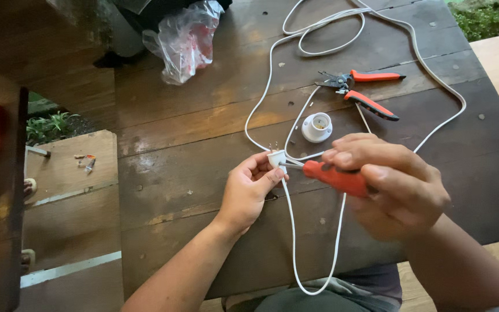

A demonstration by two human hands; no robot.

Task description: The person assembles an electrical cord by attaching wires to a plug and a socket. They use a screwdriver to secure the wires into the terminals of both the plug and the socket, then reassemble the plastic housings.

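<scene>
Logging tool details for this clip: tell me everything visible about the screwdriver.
The screwdriver has an orange-red handle and a thin metal shaft. It lies nearly level, tip pointing left into the small white plug. The right hand wraps the handle; the left hand pinches the plug above the dark wooden table.

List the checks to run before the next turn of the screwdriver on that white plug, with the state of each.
1. Plug held firm: the left hand pinches the white plug between thumb and fingers. Ok.
2. Tool gripped: the right hand wraps the orange-handled screwdriver. Ok.
3. Tip seated in a screw: the shaft meets the plug's side, but the tip is too small to see. Cannot tell.
4. Prongs clear of fingers: they point up, away from the hand. Ok.
5. White cable free: it loops loose over the wooden table and off its edge, untangled near the plug. Ok.
6. Far end of the cable unplugged: it runs out of view. Cannot tell.
</scene>
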